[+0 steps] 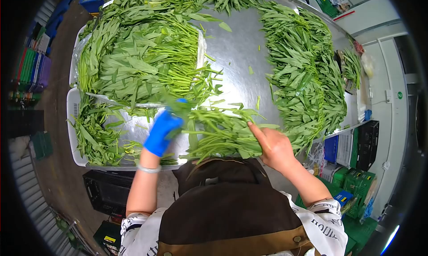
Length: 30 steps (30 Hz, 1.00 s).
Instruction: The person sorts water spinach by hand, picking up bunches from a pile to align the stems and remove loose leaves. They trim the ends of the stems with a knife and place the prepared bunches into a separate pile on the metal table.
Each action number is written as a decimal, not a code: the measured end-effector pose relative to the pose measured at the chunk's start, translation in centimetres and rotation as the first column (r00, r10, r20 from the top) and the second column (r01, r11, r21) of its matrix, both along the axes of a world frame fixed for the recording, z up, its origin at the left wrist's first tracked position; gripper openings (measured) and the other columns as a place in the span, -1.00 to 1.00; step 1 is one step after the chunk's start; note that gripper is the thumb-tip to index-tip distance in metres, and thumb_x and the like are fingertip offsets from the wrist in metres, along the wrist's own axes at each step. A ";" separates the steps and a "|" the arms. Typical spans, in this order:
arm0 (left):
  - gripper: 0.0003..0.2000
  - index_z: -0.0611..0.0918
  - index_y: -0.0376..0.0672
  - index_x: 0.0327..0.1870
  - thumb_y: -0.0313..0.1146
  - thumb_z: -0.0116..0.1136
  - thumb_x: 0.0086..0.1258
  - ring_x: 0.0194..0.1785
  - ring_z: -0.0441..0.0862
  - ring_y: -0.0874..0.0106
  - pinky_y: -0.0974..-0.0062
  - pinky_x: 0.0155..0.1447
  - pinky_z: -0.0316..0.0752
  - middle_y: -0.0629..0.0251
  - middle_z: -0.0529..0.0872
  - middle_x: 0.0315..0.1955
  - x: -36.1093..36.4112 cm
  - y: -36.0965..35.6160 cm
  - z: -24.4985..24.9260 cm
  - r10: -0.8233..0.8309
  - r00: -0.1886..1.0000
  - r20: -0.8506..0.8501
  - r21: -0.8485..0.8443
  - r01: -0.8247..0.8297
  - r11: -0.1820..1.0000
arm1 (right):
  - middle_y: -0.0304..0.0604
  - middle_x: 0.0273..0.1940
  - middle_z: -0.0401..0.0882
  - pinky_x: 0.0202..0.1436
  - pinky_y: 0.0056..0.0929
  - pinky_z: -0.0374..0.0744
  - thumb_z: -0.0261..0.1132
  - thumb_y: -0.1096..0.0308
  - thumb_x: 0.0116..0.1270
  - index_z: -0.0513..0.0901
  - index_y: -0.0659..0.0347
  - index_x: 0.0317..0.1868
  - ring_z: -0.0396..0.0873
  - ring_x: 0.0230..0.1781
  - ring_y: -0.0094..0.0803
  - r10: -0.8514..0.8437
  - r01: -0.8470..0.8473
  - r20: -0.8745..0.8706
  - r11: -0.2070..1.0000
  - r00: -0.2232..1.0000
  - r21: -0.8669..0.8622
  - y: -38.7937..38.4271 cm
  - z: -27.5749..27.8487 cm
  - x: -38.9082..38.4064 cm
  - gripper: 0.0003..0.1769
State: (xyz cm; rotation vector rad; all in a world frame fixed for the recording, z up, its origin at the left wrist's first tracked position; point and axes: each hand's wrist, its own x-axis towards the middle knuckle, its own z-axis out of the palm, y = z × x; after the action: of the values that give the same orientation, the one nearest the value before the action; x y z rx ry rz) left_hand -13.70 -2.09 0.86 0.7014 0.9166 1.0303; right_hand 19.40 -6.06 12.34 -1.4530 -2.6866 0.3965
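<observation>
A bunch of leafy green stems [223,133] lies at the near edge of the metal table, between my two hands. My left hand [165,126], in a blue glove, is at the bunch's left end, blurred by motion, with blurred leaves at its fingers; its grip cannot be made out. My bare right hand [274,146] is at the right end, fingers wrapped on the bunch and the index finger stretched along it. Beyond my left hand a big pile of greens [142,64] lies with its cut stems pointing right.
Long rows of greens [298,68] cover the right side of the metal table [236,46]. A white tray [73,122] with loose leaves is at the left edge. A black crate [104,191] stands on the floor at lower left, green crates [359,184] at the right.
</observation>
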 end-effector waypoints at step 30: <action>-0.55 0.48 -0.21 0.24 -0.44 0.21 0.31 0.12 0.56 0.44 0.52 0.14 0.49 0.28 0.64 0.03 0.1 0.4 4.2 -0.112 0.992 -0.052 -0.030 0.111 0.993 | 0.20 -0.05 0.64 0.05 -0.19 0.59 0.46 0.50 -0.10 0.24 0.10 0.40 0.59 -0.01 0.15 -0.517 0.413 -0.027 0.713 0.856 -0.566 -0.6 0.6 -0.9 -0.03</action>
State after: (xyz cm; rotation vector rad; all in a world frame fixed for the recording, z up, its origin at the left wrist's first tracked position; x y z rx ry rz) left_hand -13.59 -1.70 5.08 0.7528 0.9259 0.9024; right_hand 18.50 -6.68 12.98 -2.0360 -2.0155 1.2506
